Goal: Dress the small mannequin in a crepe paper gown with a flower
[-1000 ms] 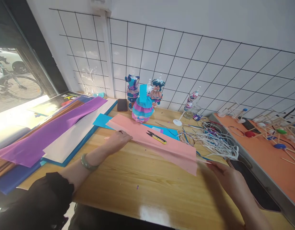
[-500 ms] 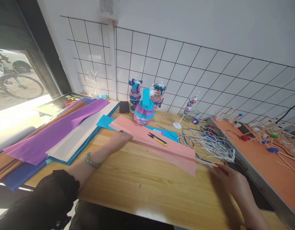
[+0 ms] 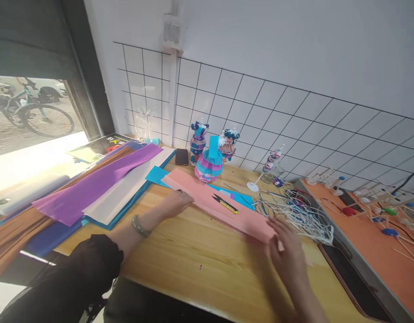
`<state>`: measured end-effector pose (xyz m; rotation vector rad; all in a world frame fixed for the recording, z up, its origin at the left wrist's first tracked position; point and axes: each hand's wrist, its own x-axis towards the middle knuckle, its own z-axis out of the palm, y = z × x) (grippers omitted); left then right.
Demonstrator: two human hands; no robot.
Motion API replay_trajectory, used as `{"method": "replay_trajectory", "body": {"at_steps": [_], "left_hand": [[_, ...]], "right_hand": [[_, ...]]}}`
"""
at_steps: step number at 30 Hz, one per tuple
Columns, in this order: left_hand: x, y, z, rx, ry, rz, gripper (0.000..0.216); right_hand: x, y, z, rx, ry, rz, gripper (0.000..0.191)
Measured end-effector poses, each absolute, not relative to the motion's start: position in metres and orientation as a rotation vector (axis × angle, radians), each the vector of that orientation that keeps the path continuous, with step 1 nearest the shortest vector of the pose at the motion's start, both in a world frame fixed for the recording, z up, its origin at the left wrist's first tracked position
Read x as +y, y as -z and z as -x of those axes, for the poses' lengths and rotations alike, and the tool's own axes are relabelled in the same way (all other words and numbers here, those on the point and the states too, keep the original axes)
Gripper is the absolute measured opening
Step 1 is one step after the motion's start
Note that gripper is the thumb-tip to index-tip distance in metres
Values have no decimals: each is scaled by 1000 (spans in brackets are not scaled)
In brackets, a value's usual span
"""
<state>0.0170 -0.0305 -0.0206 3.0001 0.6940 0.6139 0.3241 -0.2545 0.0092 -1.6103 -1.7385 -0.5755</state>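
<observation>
A long pink paper sheet (image 3: 250, 219) lies across the wooden table, over a blue paper piece (image 3: 156, 175). My left hand (image 3: 176, 204), with a bangle at the wrist, is closed on the near edge of the sheet toward its left end. At the right end, my right hand (image 3: 289, 255) has its fingers curled around the paper's corner; a small bit of pink shows between thumb and fingers. Yellow-handled thread snips (image 3: 226, 204) rest on top of the sheet. Just behind stands a doll (image 3: 209, 166) dressed in blue and pink ruffled paper.
Purple paper (image 3: 102, 186), cream paper (image 3: 126, 190) and other rolls cover the left side. A tangle of white cords (image 3: 304, 217) lies at the right, beside an orange tray (image 3: 361, 233) of stick models. A phone (image 3: 181, 157) lies near the wall grid.
My right hand has moved left and in, from holding out a thin strip to the sheet's right end. The sheet's lower flap no longer hangs toward me. My left hand stays at the edge.
</observation>
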Motion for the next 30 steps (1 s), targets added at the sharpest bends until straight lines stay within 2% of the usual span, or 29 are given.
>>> {"method": "replay_trajectory", "body": {"at_steps": [2,6,10,15,19,22,24,30], "left_hand": [[-31,21,-16,669,-638,-3011,27],[-35,17,-14,626,-705,-3027,26],[-41,15,-13,600,-786,-3057,26],[-38,7,-7,540,-768,-3025,28],[-16,-19,-5,675,-946,-2648,44],[11,-46,-19,740,-1171,-2288,47],[30,-62,-37,735,-1266,-2054,58],[76,-84,-91,555,-1295,-1751,81]], "right_hand": [[-229,-16,-277,-1848,460,1504,33],[-184,-19,-216,-2045,345,1561,37],[-160,-12,-204,-2168,252,1657,19],[-161,-3,-217,-2157,188,1707,27],[-164,-1,-213,-2257,72,1651,27],[-163,0,-203,-2299,76,1596,26],[-163,3,-198,-2300,104,1551,23],[-163,14,-198,-2240,152,1460,20]]}}
